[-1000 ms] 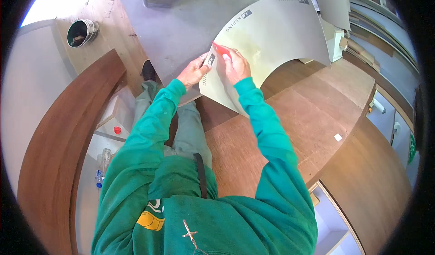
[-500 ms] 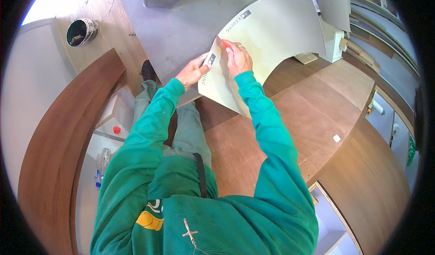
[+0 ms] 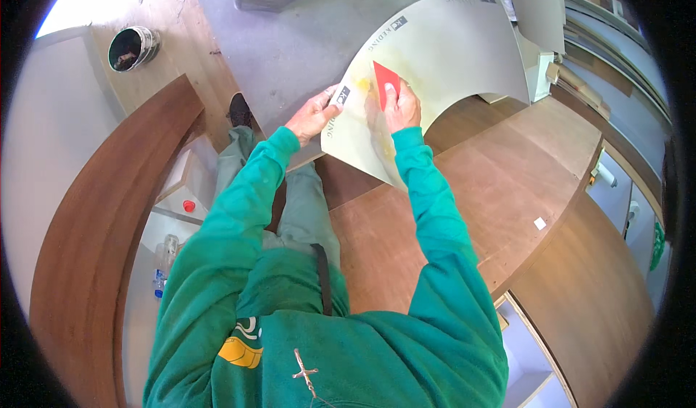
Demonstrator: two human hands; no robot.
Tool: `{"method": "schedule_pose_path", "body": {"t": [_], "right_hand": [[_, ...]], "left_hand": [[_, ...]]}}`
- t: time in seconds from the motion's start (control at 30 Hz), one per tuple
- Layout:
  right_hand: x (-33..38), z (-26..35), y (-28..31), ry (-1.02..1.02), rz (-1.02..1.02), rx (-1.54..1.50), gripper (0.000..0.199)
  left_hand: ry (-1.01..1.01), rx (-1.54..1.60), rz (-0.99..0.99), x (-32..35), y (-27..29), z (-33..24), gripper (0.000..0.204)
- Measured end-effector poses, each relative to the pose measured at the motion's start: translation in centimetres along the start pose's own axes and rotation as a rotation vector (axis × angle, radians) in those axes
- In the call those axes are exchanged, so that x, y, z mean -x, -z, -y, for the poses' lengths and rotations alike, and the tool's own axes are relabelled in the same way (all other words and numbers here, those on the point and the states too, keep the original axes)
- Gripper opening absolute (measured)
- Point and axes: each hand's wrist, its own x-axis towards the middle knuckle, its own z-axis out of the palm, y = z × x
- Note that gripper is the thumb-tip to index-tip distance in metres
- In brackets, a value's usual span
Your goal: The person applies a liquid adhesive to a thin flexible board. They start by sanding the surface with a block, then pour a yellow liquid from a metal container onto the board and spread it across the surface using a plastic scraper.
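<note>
Two hands are on one big pale sheet (image 3: 442, 60) that curves up off the brown wooden board (image 3: 464, 212) and over the grey floor (image 3: 304, 38). Left hand (image 3: 313, 114) pinches the sheet's near edge, fingers closed on it. Right hand (image 3: 400, 107) is closed around a red scraper (image 3: 386, 82), pressed flat against the sheet's face (there are yellowish smears on the sheet just below it). Both sleeves are green, and the person's dark shoe (image 3: 239, 109) stands on the floor just left of the sheet. Up in the far left corner sits a small bucket (image 3: 133, 47), well apart from everything. Another curved brown board (image 3: 94, 241) runs down the left side.
</note>
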Motion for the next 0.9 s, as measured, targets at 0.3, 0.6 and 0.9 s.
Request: {"method": "schedule_pose_path", "body": {"t": [0.3, 0.6, 0.9], "right_hand": [[1.9, 3.2, -0.9, 0.108, 0.095, 0.007, 0.029], [-1.6, 1.0, 0.8, -0.084, -0.032, -0.181, 0.030], [-2.9, 3.6, -1.2, -0.019, -0.045, 0.047, 0.029]], "left_hand": [[-0.086, -0.069, -0.007, -0.2, -0.3, -0.1, 0.059], [-0.024, -0.025, -0.004, 0.4, -0.4, -0.8, 0.059], [-0.149, -0.380, 0.016, 0.3, -0.9, -1.8, 0.059]]}}
